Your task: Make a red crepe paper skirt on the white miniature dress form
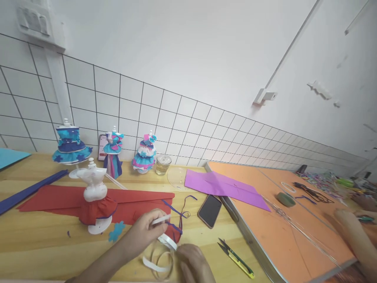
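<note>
My left hand (pixel 151 228) is closed, pinching a narrow white strip of tape (pixel 161 219) between thumb and fingers. More of the white tape runs down from there to my right hand (pixel 194 262), whose curled fingers grip it. Loose rings of the tape (pixel 157 268) hang between and below the hands. Just left stands a small white dress form (pixel 96 191) wearing a red skirt with a blue hem. A blue paper flower (pixel 117 231) lies by its base. Red sheet material (pixel 132 198) spreads behind, with thin purple scraps (pixel 173 208) at its right end.
Three dressed mini forms, one in blue (pixel 72 145), stand along the wall beside a glass (pixel 163 165). To the right are a phone (pixel 209 211), yellow-handled thread snips (pixel 237 259) and a purple sheet (pixel 224 188). Another person's arm (pixel 353 232) rests over the orange board (pixel 282 228).
</note>
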Available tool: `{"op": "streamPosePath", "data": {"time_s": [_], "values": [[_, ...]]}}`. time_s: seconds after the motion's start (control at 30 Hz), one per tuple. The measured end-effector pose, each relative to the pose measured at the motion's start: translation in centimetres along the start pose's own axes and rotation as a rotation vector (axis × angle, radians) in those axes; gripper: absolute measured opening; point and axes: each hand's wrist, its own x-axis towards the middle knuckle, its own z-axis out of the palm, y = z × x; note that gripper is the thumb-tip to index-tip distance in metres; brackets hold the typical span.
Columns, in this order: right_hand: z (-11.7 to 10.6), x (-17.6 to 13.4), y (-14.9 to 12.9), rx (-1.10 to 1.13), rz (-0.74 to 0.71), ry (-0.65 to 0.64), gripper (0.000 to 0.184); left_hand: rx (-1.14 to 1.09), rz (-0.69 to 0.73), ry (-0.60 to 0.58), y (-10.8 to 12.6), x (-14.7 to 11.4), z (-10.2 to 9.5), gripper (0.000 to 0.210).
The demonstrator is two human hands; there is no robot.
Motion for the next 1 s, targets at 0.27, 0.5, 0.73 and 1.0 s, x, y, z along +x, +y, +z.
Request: {"op": "streamPosePath", "data": {"time_s": [0.27,0.5,0.73,1.0], "values": [[1.3,0.6,-2.6,-0.181,0.078,0.174,0.008,-0.409,-0.125,-0.011,-1.1,0.1,-0.2,0.021],[1.3,3.6,-5.4,-0.460,0.202,0.114,0.020,-0.532,-0.124,-0.017,-1.3,0.0,-0.1,0.018],[0.2,3.7,-4.9,-0.607,0.194,0.063,0.027,-0.802,-0.114,0.088,-1.7,0.2,-0.9,0.013],[-2.9,0.9,-1.8,-0.336,0.290,0.274,0.038,-0.931,-0.131,0.152,-2.9,1.0,-2.0,0.023]]}}
